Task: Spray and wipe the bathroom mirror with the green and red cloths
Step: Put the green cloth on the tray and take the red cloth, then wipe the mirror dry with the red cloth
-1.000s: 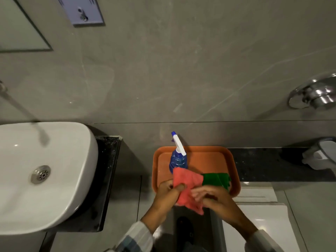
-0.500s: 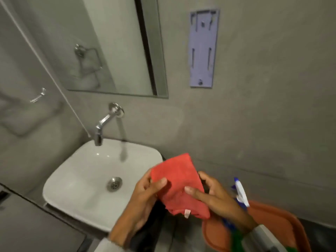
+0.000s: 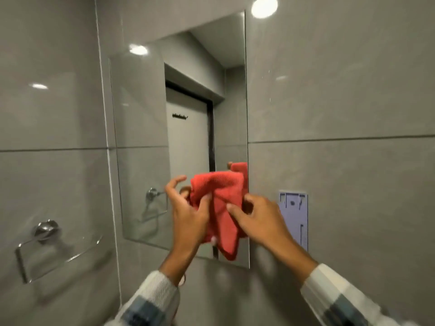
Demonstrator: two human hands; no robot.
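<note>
Red cloth coming up to the mirror, both hands bunching it

The view is now taking in the mirror [image 3: 179,137] where a moment ago it was showing the basin and tray, and the red cloth [image 3: 223,208] is now hanging in front of the glass's lower right part; whether it is touching the glass I cannot tell. The left hand [image 3: 188,212] is pinching the cloth's left side with thumb and lower fingers while its upper fingers are spreading free; the right hand [image 3: 256,220] is gripping the right edge. To my eye this means wiping is about to begin. Counting: one mirror, one red cloth plus its reflection, two hands, one towel ring [image 3: 44,241] on the left wall, one purple wall bracket [image 3: 294,217]. The green cloth and spray bottle are out of view.
</note>
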